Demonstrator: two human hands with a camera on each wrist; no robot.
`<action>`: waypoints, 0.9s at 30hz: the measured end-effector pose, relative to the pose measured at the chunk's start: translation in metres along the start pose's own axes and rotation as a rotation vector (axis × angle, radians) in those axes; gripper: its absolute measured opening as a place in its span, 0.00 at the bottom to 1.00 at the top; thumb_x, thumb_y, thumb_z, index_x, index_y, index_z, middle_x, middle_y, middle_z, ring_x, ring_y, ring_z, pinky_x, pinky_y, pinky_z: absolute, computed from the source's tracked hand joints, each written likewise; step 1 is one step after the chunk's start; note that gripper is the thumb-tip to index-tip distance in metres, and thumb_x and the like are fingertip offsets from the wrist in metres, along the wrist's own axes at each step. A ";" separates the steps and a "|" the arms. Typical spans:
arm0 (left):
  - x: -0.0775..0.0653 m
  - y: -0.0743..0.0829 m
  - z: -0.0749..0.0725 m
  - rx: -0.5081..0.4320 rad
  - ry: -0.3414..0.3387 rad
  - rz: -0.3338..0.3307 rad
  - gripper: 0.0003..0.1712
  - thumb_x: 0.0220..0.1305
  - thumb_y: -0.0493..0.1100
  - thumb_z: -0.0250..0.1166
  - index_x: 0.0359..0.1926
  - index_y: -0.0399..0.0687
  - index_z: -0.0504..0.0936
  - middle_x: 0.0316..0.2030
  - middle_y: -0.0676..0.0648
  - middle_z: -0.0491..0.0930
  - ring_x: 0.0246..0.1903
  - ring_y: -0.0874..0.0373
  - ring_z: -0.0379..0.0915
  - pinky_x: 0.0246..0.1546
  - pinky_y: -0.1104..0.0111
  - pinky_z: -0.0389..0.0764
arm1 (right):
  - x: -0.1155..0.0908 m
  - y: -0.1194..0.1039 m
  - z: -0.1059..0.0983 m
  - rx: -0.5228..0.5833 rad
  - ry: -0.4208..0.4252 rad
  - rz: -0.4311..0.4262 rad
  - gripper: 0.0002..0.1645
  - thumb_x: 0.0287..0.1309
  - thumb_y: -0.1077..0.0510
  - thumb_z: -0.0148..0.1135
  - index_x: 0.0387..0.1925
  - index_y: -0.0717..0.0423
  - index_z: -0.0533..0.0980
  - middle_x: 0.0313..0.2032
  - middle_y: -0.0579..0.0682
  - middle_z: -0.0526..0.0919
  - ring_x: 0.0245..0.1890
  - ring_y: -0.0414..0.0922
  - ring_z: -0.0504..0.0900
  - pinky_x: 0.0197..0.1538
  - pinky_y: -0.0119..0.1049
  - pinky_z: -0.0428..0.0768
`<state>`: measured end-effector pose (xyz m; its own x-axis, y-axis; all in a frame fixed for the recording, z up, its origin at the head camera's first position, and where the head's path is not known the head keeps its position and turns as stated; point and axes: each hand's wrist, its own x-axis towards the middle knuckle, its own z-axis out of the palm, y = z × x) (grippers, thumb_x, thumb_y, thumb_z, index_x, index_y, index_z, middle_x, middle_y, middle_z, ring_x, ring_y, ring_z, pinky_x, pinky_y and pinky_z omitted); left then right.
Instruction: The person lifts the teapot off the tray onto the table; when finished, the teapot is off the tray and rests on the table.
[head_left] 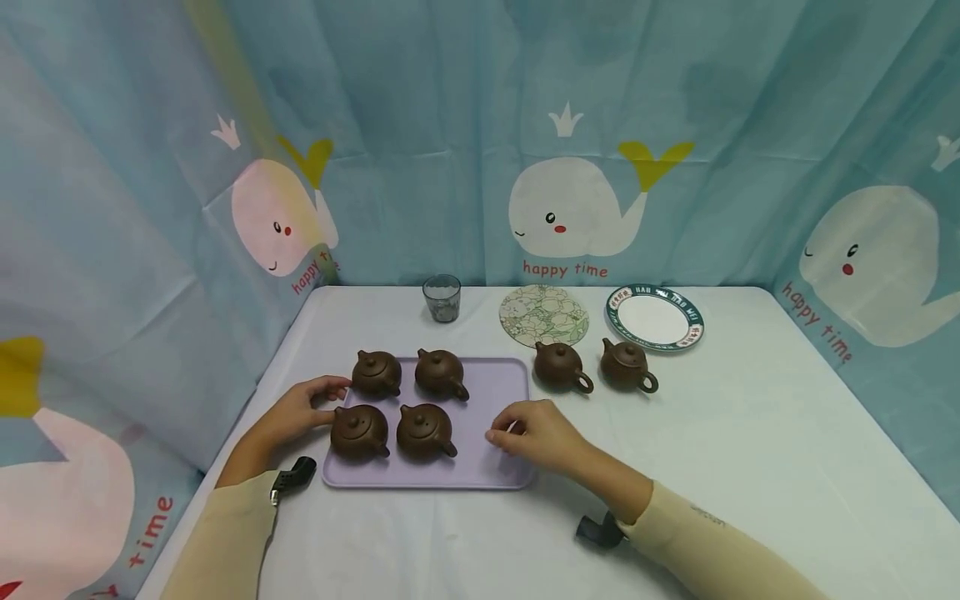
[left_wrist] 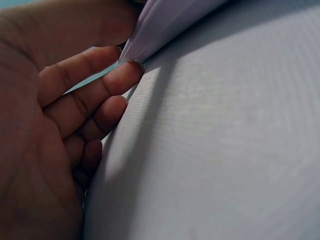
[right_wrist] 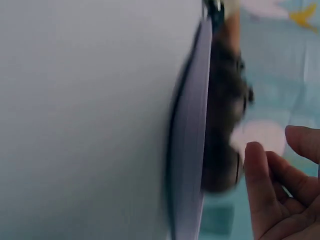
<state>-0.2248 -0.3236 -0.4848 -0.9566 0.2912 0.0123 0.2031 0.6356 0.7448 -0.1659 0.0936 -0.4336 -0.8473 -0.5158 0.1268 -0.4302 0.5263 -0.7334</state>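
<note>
A lilac tray (head_left: 480,468) lies on the white table with several dark brown teapots on its left and middle parts. They stand in two rows: back left (head_left: 377,374), back right (head_left: 440,372), front left (head_left: 359,434), front right (head_left: 424,433). My left hand (head_left: 294,408) is at the tray's left edge, its fingers loosely extended; in the left wrist view the fingertips (left_wrist: 131,72) meet the tray rim (left_wrist: 150,30). Over the tray's right part hovers my right hand (head_left: 542,433), fingers loosely bent with nothing between them.
Right of the tray stand two more brown teapots, one nearer (head_left: 557,367) and one farther right (head_left: 625,367). Behind are a clear glass (head_left: 442,302), a round floral mat (head_left: 543,312) and a white plate with a green patterned rim (head_left: 617,315). A whale-print curtain (head_left: 420,208) encloses the table.
</note>
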 end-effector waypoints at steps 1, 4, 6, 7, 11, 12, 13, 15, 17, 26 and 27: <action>0.000 0.000 0.000 -0.002 0.002 0.007 0.29 0.45 0.40 0.69 0.52 0.51 0.72 0.39 0.50 0.75 0.43 0.55 0.67 0.47 0.56 0.64 | 0.003 -0.006 0.006 -0.004 -0.020 -0.013 0.10 0.50 0.43 0.61 0.28 0.42 0.79 0.24 0.33 0.78 0.21 0.32 0.76 0.25 0.30 0.73; -0.003 0.011 -0.001 -0.015 -0.005 0.021 0.29 0.46 0.36 0.68 0.53 0.46 0.72 0.40 0.47 0.75 0.43 0.53 0.67 0.47 0.55 0.63 | 0.011 -0.021 0.020 -0.041 -0.059 -0.035 0.12 0.48 0.40 0.60 0.28 0.41 0.78 0.24 0.31 0.77 0.22 0.31 0.74 0.25 0.29 0.72; -0.004 0.017 -0.002 -0.018 -0.001 0.024 0.29 0.46 0.35 0.67 0.53 0.44 0.72 0.40 0.46 0.75 0.43 0.52 0.67 0.47 0.54 0.63 | 0.016 -0.027 0.027 -0.058 -0.068 -0.032 0.14 0.47 0.39 0.61 0.27 0.42 0.78 0.24 0.31 0.76 0.22 0.31 0.73 0.25 0.28 0.71; -0.004 0.017 -0.002 -0.016 0.002 0.022 0.29 0.46 0.35 0.67 0.53 0.44 0.72 0.40 0.46 0.75 0.43 0.52 0.67 0.47 0.54 0.63 | 0.019 -0.029 0.030 -0.065 -0.070 -0.026 0.14 0.47 0.38 0.61 0.26 0.42 0.78 0.24 0.32 0.76 0.22 0.31 0.73 0.25 0.28 0.71; -0.002 0.008 -0.001 -0.004 0.004 0.021 0.29 0.46 0.36 0.68 0.53 0.46 0.72 0.40 0.48 0.75 0.43 0.53 0.66 0.48 0.54 0.62 | 0.026 -0.033 0.040 -0.063 -0.071 0.006 0.14 0.45 0.40 0.63 0.25 0.43 0.78 0.22 0.33 0.76 0.21 0.31 0.72 0.24 0.28 0.70; -0.001 0.003 0.000 0.003 0.004 0.021 0.30 0.45 0.37 0.68 0.53 0.48 0.72 0.40 0.49 0.75 0.43 0.54 0.66 0.47 0.55 0.63 | 0.027 -0.033 0.042 -0.061 -0.073 0.014 0.13 0.45 0.40 0.63 0.25 0.43 0.78 0.22 0.33 0.76 0.21 0.31 0.72 0.24 0.28 0.70; -0.001 0.003 0.000 0.007 0.003 0.021 0.29 0.46 0.37 0.68 0.53 0.48 0.72 0.40 0.49 0.75 0.43 0.54 0.67 0.47 0.55 0.63 | 0.028 -0.033 0.044 -0.058 -0.072 0.015 0.13 0.46 0.41 0.63 0.25 0.44 0.78 0.21 0.33 0.76 0.21 0.31 0.72 0.24 0.28 0.70; 0.000 0.003 0.000 0.007 0.002 0.026 0.29 0.46 0.37 0.68 0.53 0.48 0.72 0.40 0.50 0.75 0.43 0.54 0.67 0.47 0.56 0.63 | 0.029 -0.032 0.048 -0.065 -0.070 0.016 0.11 0.46 0.43 0.63 0.25 0.44 0.78 0.21 0.33 0.75 0.21 0.31 0.72 0.24 0.27 0.70; 0.000 0.003 -0.001 0.002 0.004 0.030 0.29 0.45 0.36 0.67 0.52 0.48 0.72 0.39 0.50 0.75 0.43 0.54 0.67 0.47 0.56 0.64 | 0.030 -0.031 0.051 -0.075 -0.063 0.012 0.10 0.47 0.44 0.63 0.24 0.44 0.78 0.21 0.33 0.75 0.21 0.31 0.72 0.24 0.27 0.70; 0.001 0.001 0.000 0.007 -0.002 -0.003 0.29 0.47 0.35 0.66 0.53 0.48 0.72 0.40 0.49 0.75 0.44 0.53 0.66 0.48 0.56 0.63 | 0.028 -0.026 0.054 -0.102 0.008 -0.009 0.07 0.49 0.48 0.62 0.23 0.45 0.77 0.20 0.33 0.74 0.23 0.31 0.72 0.27 0.27 0.70; 0.001 0.001 0.001 0.004 -0.002 -0.007 0.29 0.47 0.35 0.66 0.53 0.48 0.71 0.41 0.48 0.75 0.44 0.53 0.66 0.48 0.56 0.63 | 0.028 -0.024 0.053 -0.101 0.019 -0.009 0.06 0.49 0.49 0.62 0.23 0.45 0.77 0.20 0.33 0.74 0.23 0.31 0.72 0.28 0.27 0.70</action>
<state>-0.2249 -0.3221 -0.4842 -0.9574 0.2886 0.0058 0.1975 0.6404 0.7422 -0.1623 0.0305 -0.4479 -0.8486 -0.5083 0.1463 -0.4660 0.5876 -0.6615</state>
